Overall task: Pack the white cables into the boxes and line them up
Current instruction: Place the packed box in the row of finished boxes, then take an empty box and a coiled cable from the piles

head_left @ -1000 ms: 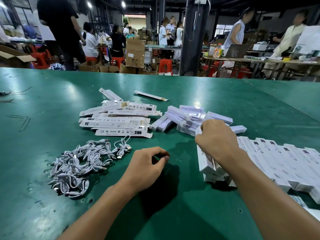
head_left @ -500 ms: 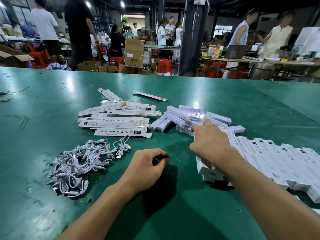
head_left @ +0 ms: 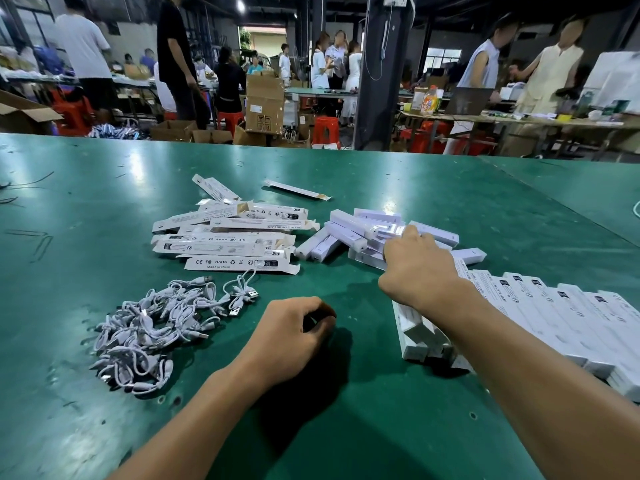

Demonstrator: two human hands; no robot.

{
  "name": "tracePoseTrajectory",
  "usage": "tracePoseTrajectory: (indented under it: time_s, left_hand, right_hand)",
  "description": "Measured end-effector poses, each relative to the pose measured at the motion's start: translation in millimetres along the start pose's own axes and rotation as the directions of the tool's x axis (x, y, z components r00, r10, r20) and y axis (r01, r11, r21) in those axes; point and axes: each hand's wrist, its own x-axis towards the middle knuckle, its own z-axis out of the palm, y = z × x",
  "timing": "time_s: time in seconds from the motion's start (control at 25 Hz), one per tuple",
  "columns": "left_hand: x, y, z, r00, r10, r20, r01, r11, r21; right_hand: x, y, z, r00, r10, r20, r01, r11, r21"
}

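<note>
A tangle of white cables point(head_left: 152, 327) lies on the green table point(head_left: 346, 427) at the left. Behind it sits a heap of flat, unfolded white boxes point(head_left: 228, 237). A loose pile of closed white boxes point(head_left: 349, 230) lies in the middle. A row of packed boxes point(head_left: 554, 320) stands lined up at the right, partly hidden by my right forearm. My left hand point(head_left: 287, 337) rests on the table with fingers curled and holds nothing I can see. My right hand point(head_left: 419, 268) reaches over the loose pile, fingertips touching its top boxes.
One flat box point(head_left: 298, 190) lies alone farther back on the table. Beyond the table's far edge stand cardboard cartons point(head_left: 265, 102), red stools point(head_left: 325, 129), a dark pillar point(head_left: 381, 74) and several people at other tables.
My right hand has left the lined-up boxes and moved forward and left onto the loose pile. My left hand has stayed in place.
</note>
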Motion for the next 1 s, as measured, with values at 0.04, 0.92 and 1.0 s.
tracePoseTrajectory:
  time_s: [0.04,0.92,1.0]
  left_hand:
    - [0,0,0,1.000,0.004,-0.001,-0.004,1.000,0.003]
    - [-2,3,5,1.000,0.003,-0.026,-0.003,1.000,0.013]
    - [-1,2,6,1.000,0.004,-0.018,-0.003,1.000,0.008]
  right_hand:
    - [0,-1,2,1.000,-0.004,0.022,0.005,1.000,-0.014]
    - [-2,-5,32,0.997,0.000,0.080,0.017,0.978,-0.209]
    - [0,-19,38,0.998,-0.056,0.009,0.057,0.988,-0.143]
